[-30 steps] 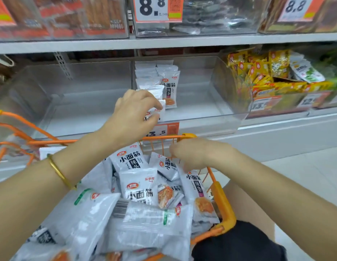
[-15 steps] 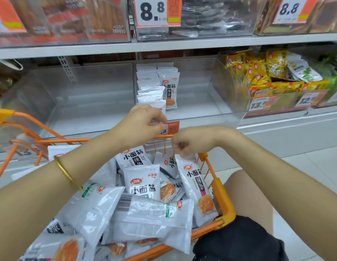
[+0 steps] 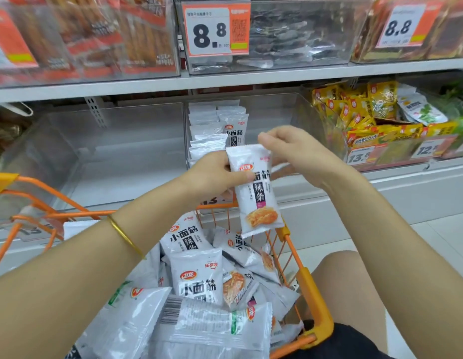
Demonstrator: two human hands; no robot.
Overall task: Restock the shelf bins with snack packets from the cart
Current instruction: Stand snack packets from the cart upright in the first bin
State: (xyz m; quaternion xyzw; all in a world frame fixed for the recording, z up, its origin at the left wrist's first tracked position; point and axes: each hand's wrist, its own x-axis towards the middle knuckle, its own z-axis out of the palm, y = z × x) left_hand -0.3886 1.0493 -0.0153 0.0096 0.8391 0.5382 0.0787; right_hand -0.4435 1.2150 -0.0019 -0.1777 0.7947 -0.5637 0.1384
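So the big thing here is the shop shelf [image 3: 251, 76], with clear plastic bins along it. The left bin [image 3: 121, 156] has no packets that I can see, and the middle bin [image 3: 277, 117] only has two short rows of white packets [image 3: 207, 130] standing up at its left side. The bin of yellow packets [image 3: 367, 112] to the right looks well stocked. Parked right against the shelf is the orange cart [image 3: 318, 320], heaped with a loose pile of packets [image 3: 199, 278] lying every which way. One snack packet [image 3: 256, 198] is held up above the cart, hanging upright in front of the middle bin. The left hand [image 3: 214, 174] pinches it by the upper left edge, thumb on the front. The right hand [image 3: 295, 151] is curled at the top right corner, but I honestly can't tell if it's gripping or just touching. These look light, soft and a bit slick, probably crushable inside, so I'd hold the sealed top edge rather than squeeze the middle. The bin floor looks smooth, so packets may slide unless leaned on the row. Gold bangle [image 3: 125, 237] on the left wrist, fwiw.
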